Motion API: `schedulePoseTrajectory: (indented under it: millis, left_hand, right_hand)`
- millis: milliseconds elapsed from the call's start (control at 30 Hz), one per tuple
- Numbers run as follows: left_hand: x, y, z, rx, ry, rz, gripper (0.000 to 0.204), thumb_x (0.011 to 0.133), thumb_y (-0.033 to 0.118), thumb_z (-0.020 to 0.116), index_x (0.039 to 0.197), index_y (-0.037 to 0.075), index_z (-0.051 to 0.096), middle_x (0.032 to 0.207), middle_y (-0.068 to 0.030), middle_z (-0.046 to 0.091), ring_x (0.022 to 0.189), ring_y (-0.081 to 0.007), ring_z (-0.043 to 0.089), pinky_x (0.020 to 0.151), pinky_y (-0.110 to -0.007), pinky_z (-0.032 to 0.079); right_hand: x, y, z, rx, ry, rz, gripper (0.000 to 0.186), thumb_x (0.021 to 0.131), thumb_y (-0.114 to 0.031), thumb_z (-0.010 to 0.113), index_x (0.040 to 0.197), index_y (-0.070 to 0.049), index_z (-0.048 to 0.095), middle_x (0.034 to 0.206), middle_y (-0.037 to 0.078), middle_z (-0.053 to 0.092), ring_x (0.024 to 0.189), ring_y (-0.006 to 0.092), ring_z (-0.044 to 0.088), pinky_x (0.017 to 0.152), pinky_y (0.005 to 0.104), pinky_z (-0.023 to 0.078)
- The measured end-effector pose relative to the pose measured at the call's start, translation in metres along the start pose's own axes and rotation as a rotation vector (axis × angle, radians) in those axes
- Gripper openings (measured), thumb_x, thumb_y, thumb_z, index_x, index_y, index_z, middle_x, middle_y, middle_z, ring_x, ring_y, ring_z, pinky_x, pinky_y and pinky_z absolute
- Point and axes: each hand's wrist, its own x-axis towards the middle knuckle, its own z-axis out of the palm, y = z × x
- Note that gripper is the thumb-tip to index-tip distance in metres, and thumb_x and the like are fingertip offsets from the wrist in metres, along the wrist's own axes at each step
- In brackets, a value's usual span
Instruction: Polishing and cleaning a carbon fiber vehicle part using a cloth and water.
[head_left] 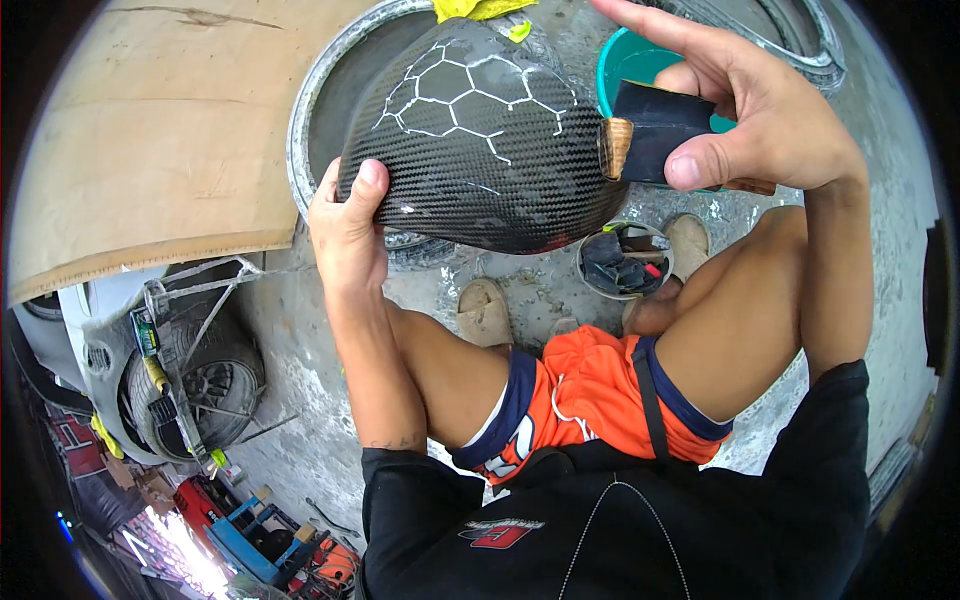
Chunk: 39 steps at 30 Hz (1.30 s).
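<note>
A glossy black carbon-fibre shell, rounded and patterned with white honeycomb lines, is held up in front of me. My left hand grips its left edge, thumb on top and the other fingers hidden beneath. At the shell's right end, my right hand pinches a piece of black sandpaper wrapped round a small tan block, with the index finger stretched out. The block's near end meets the shell's edge or hovers just by it; I cannot tell which.
Beyond my right hand stands a teal basin. Between my feet sits a small tub of dark scraps. Rings like tyres lie on the wet floor behind the shell. A large tan panel is at left, above a wheel on a metal frame.
</note>
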Motion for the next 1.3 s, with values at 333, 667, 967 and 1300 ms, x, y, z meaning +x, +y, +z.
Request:
schedulePoseTrajectory:
  millis: [333,667,967,1300]
  left_hand:
    - [0.002,-0.003,0.000,-0.083,-0.016,-0.033,0.061,0.098,0.039,0.071,0.137,-0.006,0.056,0.130,-0.0141,0.067,0.114,-0.0222,0.067,0.098,-0.036,0.056]
    - [0.001,-0.002,-0.001,-0.058,-0.011,-0.003,0.058,0.097,0.034,0.074,0.135,-0.006,0.057,0.126,-0.0129,0.069,0.111,-0.0215,0.068,0.097,-0.036,0.056]
    - [0.003,-0.002,0.002,-0.124,0.014,-0.011,0.053,0.094,0.032,0.077,0.128,-0.006,0.060,0.119,-0.0132,0.070,0.105,-0.0210,0.069,0.093,-0.035,0.057]
    - [0.045,-0.039,-0.012,-0.033,0.259,-0.184,0.054,0.097,0.044,0.073,0.117,-0.005,0.063,0.112,-0.0139,0.071,0.099,-0.0209,0.070,0.091,-0.036,0.057]
  right_hand:
    - [-0.001,0.008,-0.007,0.001,-0.113,-0.093,0.118,0.085,0.003,0.082,0.163,0.001,-0.006,0.107,0.021,0.074,0.084,0.0154,0.071,0.071,0.0254,0.058]
    - [0.005,0.025,0.014,-0.218,0.053,-0.181,0.121,0.067,-0.012,0.096,0.165,-0.009,0.026,0.091,0.003,0.072,0.080,0.0078,0.064,0.075,0.0234,0.051]
    - [0.008,0.034,0.015,-0.231,-0.061,-0.192,0.122,0.068,-0.015,0.096,0.165,-0.006,0.022,0.097,0.012,0.075,0.087,0.0137,0.071,0.078,0.0239,0.053]
    - [0.045,0.086,0.037,0.022,-0.105,-0.011,0.117,0.083,-0.006,0.086,0.167,-0.011,0.005,0.116,0.014,0.070,0.096,0.0132,0.064,0.083,0.0291,0.055]
